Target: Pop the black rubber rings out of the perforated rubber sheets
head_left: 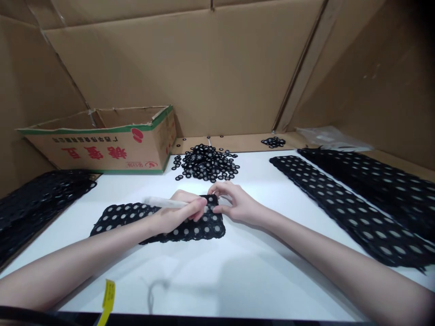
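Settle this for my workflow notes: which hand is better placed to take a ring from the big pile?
Probably the right hand: it shows no tool and sits close in front of the pile of black rings, while the left hand grips a white pen-like tool.

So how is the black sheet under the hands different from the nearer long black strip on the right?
The left hand is over the sheet, holding a white pen-like tool; neither hand is at the strip.
The sheet lies side to side; the strip slants front to back.
The sheet looks shorter than the strip.
Both have rows of pale round spots.
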Available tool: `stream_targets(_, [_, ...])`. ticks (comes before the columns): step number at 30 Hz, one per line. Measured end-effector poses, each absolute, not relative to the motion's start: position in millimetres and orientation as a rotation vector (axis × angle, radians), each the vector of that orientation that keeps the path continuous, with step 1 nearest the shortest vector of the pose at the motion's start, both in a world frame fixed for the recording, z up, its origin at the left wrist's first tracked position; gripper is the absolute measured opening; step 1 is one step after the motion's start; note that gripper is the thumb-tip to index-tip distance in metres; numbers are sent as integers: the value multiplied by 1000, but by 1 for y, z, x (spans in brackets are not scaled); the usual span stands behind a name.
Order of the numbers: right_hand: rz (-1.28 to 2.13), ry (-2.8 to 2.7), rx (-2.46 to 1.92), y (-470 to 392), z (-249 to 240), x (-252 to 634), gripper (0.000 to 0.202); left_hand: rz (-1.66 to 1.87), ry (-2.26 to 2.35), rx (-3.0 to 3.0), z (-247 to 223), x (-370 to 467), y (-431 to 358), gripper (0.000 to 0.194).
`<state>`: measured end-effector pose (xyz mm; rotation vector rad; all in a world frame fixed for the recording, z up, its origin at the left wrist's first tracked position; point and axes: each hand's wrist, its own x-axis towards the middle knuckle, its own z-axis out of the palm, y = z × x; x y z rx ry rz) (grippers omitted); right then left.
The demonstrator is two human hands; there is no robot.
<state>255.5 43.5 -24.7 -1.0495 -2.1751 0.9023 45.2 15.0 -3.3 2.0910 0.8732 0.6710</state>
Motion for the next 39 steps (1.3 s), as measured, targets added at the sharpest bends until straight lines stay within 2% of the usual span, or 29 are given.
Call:
stream_targets(8, [1094, -2010, -993, 43, -25, 250, 26, 630, 961, 2166, 0, 52, 11, 47])
stream_targets(17, [1204, -1948, -986, 46, -22, 248, 21, 638, 937, 2052, -6, 52, 19, 50])
stream_targets(30, [1198, -1955, -977, 47, -22, 246, 18, 473, 869, 2039, -2, 51, 22, 49])
stream_targets(39, [1208, -1951, -1009, 48, -23, 245, 20, 536, 893, 2029, -6, 51, 21, 51])
